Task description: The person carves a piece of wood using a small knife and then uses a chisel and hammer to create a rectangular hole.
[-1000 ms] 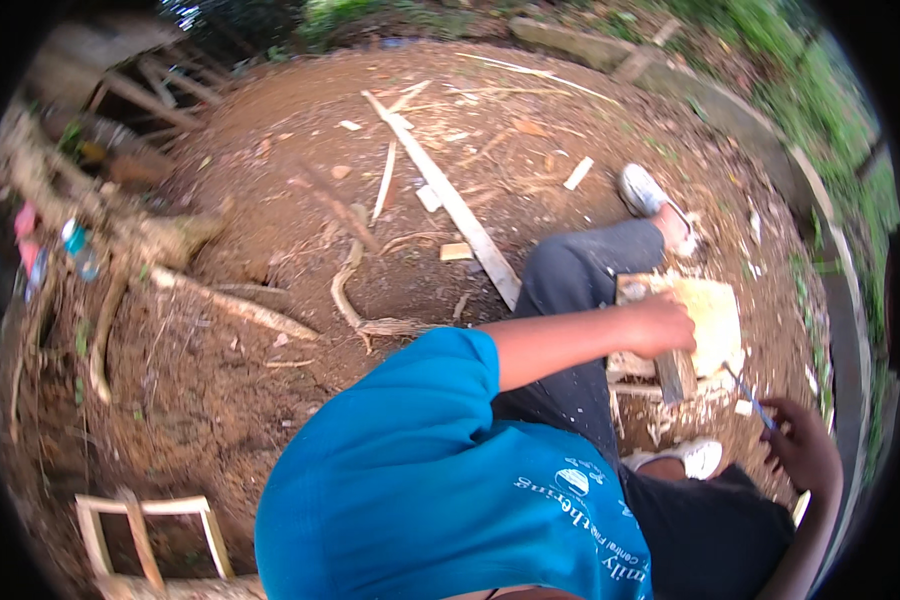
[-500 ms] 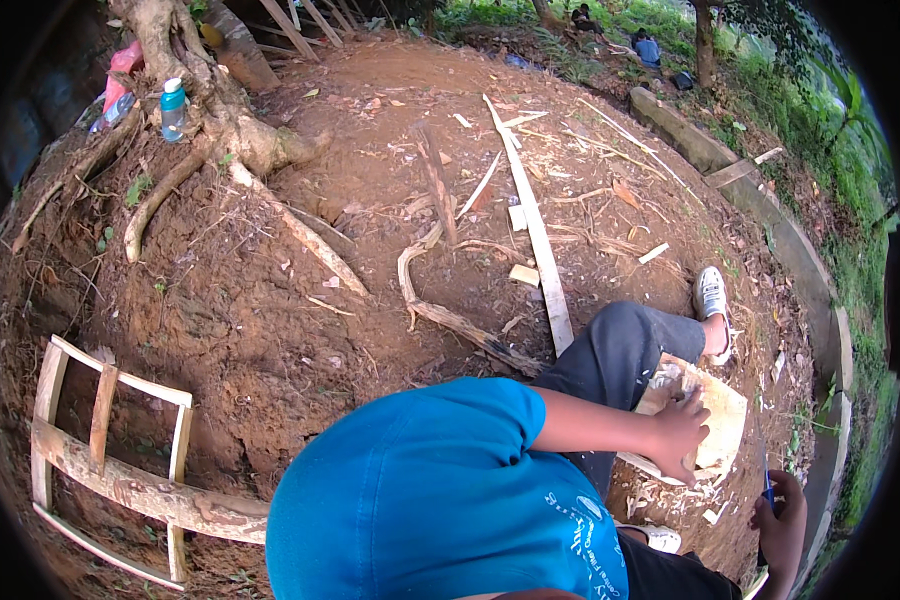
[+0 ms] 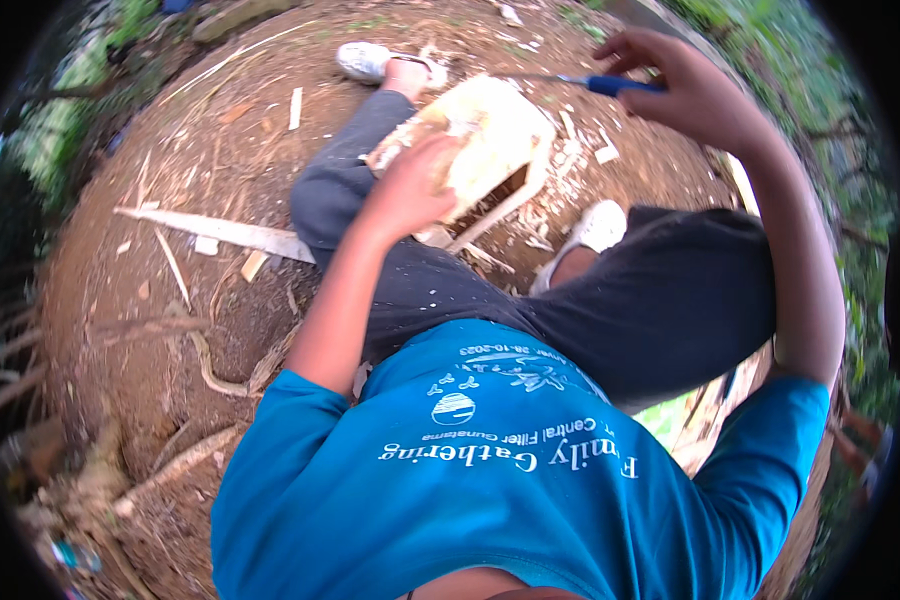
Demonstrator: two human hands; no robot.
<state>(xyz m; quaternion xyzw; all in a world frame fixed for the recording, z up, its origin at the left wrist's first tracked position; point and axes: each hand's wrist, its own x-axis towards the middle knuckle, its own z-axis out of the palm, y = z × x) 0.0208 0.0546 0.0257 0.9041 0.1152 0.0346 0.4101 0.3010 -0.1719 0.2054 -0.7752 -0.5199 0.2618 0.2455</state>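
Observation:
A pale, angular wooden block (image 3: pixel 505 125) with chipped faces stands on the ground between my legs, a dark gap showing in its near side. My left hand (image 3: pixel 417 188) lies over its left side, fingers bent against the wood and holding it; the fingertips are partly blurred. To the right, my raised right hand (image 3: pixel 675 85) grips a blue-handled tool (image 3: pixel 620 86) by its handle. A thin shaft or blade points left from it to the block's far edge; its exact kind is too blurred to tell. Pale wood chips (image 3: pixel 560 165) lie around the block.
My shoes (image 3: pixel 365 62) and dark trousers (image 3: pixel 670 300) flank the block. A long pale plank (image 3: pixel 220 232) reaches my left knee. Tree roots (image 3: pixel 185 465) and small offcuts lie on the brown soil at left. A bottle (image 3: pixel 75 556) stands at the lower left.
The view has swung right and down, bringing the block to the upper middle. My right hand with the tool is now raised beside the block; my left hand remains on the wood.

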